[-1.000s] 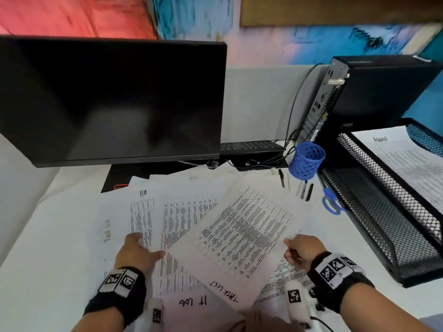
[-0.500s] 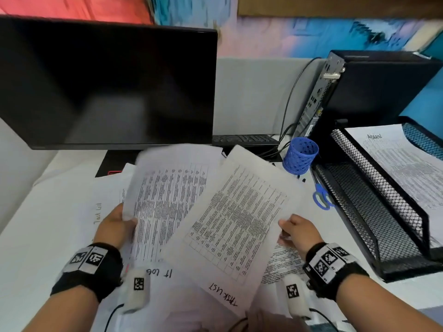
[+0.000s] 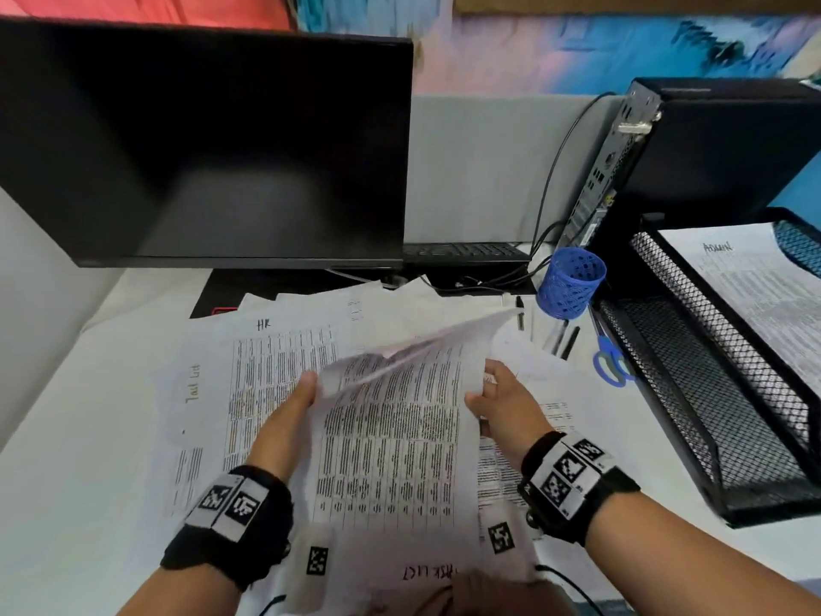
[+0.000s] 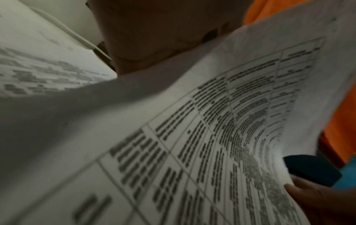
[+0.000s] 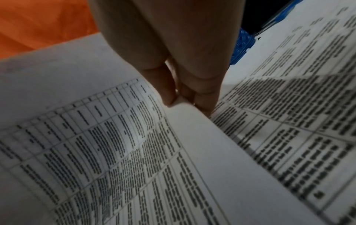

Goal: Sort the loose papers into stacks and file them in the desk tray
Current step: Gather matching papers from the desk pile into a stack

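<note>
Two printed sheets (image 3: 391,437) now brought together and lifted off the desk, held between both hands at chest level; half a second earlier fanned apart, one in each hand, and a second ago lying flat among the spread. Left hand (image 3: 288,420) gripping the left edge, thumb on top; right hand (image 3: 506,406) pinching the right edge, with fingertips (image 5: 202,105) seen in the right wrist view closed on the paper's margin. Top corner of the front sheet curling forward and blurred. Handwritten heading near the bottom edge, upside down and partly cut off, seemingly "Task List". Underneath, still scattered on the white desk (image 3: 66,482): loose papers (image 3: 275,362), one marked "HR", another "Task List" along its side. To the right, well apart from the held sheets, the black mesh desk tray (image 3: 693,380), its upper tier already holding a page (image 3: 755,286) headed "Admin", lower tier looking bare. Near the tray, a blue pen cup (image 3: 571,282), pens and blue scissors (image 3: 611,362). Likely meaning: a matching pair gathered into one stack, sorting barely begun, most papers not yet grouped, filing of this stack yet to come.
</note>
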`<action>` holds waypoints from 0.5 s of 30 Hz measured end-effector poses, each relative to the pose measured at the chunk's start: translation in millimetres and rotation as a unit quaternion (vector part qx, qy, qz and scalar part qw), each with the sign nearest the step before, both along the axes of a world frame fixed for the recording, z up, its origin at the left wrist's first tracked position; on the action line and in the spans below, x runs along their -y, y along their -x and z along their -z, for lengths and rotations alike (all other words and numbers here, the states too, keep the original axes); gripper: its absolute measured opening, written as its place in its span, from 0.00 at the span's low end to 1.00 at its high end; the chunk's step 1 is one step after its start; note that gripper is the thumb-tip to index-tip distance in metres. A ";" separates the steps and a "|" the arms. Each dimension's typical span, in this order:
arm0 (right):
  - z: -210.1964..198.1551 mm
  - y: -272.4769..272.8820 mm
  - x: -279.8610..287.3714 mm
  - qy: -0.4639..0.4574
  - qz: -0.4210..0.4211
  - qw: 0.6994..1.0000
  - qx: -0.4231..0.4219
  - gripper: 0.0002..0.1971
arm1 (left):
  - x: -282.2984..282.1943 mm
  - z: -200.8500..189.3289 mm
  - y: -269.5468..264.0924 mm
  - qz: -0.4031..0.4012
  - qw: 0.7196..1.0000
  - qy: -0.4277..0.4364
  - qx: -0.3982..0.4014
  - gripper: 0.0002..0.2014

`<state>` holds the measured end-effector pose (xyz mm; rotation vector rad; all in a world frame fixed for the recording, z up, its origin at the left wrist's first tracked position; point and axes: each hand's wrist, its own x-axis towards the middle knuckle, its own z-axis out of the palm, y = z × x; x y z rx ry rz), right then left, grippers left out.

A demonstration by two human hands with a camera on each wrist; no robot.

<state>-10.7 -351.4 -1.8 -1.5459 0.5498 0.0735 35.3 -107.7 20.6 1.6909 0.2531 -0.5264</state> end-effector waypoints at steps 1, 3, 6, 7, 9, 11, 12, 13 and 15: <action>0.6 -1.1 -1.0 0.016 -0.021 1.000 0.005 0.17 | -2.1 -7.0 1.8 0.014 1.000 0.014 0.007 0.23; 1.1 -4.5 -3.4 0.051 -0.046 0.998 -0.003 0.16 | -6.8 -15.4 -1.0 0.029 0.998 0.005 0.051 0.10; 5.2 -12.0 -7.2 0.099 -0.091 0.991 -0.018 0.10 | -27.2 2.1 -11.4 0.132 0.987 0.030 0.088 0.44; 7.4 -14.9 -8.0 0.110 -0.101 0.989 -0.023 0.09 | -30.9 4.5 -12.2 0.143 0.986 0.045 0.078 0.51; 13.8 -21.4 -7.5 0.139 -0.113 0.983 -0.047 0.08 | -31.4 9.9 -15.1 0.162 0.985 0.022 0.059 0.52; 22.5 -27.0 -2.4 0.208 -0.094 0.970 -0.085 0.08 | -28.1 14.1 -16.1 0.187 0.981 -0.033 0.040 0.47; 26.9 -28.6 1.3 0.239 -0.068 0.963 -0.106 0.08 | -27.5 20.5 -19.2 0.182 0.981 -0.058 0.036 0.43; 31.6 -29.0 5.9 0.250 -0.038 0.959 -0.125 0.06 | -27.4 27.8 -22.9 0.166 0.982 -0.084 0.035 0.37; 38.0 -29.0 15.0 0.258 0.004 0.955 -0.148 0.13 | -28.0 39.4 -29.5 0.128 0.983 -0.125 0.029 0.30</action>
